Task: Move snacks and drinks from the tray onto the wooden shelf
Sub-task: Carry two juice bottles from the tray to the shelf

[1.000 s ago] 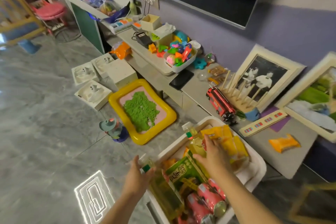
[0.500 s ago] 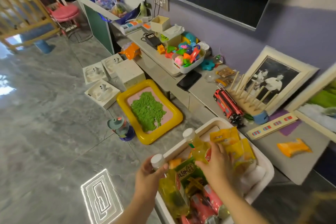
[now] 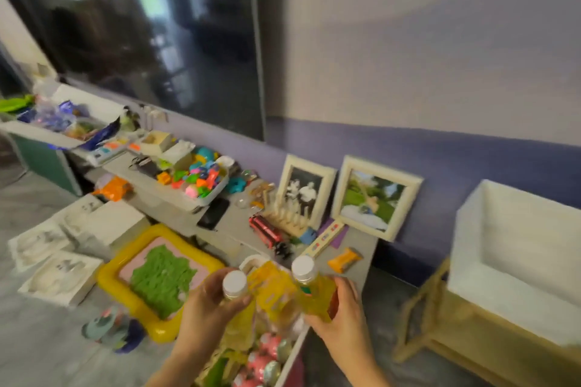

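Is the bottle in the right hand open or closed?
Closed: a white cap sits on the bottle that the right hand holds.

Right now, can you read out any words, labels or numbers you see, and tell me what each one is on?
No text is legible; the frame is motion-blurred.
Bottle in the left hand: label hidden by the fingers.
Bottle in the right hand: small red and green label, unreadable.
Pink cans in the tray: print blurred.
Orange packet: print blurred.

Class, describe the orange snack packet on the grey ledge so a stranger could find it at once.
Start at the colour photo frame leaning on the purple wall. Just below it, near the end of the grey ledge, lies the orange snack packet. It is the only orange wrapper there, right of the long white strip with coloured patches.
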Tool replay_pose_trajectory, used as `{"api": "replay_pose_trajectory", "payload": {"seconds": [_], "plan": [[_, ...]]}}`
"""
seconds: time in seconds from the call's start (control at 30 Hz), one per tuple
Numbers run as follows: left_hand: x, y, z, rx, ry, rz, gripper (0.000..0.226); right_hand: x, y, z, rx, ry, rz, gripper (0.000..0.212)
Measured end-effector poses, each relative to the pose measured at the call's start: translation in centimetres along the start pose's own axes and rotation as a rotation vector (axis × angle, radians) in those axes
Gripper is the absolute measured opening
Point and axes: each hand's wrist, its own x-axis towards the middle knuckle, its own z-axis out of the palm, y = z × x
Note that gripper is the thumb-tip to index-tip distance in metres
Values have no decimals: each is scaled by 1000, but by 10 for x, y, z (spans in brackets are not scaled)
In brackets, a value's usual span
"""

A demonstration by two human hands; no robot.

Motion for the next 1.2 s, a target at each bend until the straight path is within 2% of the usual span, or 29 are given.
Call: {"api": "replay_pose_trajectory", "payload": {"seconds": [0.17,0.37,0.53,0.8,0.93,1.07,1.2], "plan": [[-29,91,90,129,-215,180,48,-23,1,-134,-58,242,28,75],[-68,161,228,137,-499,267,52,-69,35,-272,-98,514,134,72],[-117,203,353,107,-734,343,47,-99,67,-372,-89,706,304,55],[-180,231,525,134,-1007,338,48,-142,128,-490,-107,972,594,65],[-215,226,601,201,-1115,352,46,-164,158,-535,-96,1050,693,69],[-244,211,666,266,-1178,421,46,-178,177,-580,-33,1100,765,67],[-270,189,734,355,-1165,423,49,-177,217,-633,24,1099,827,63]]}}
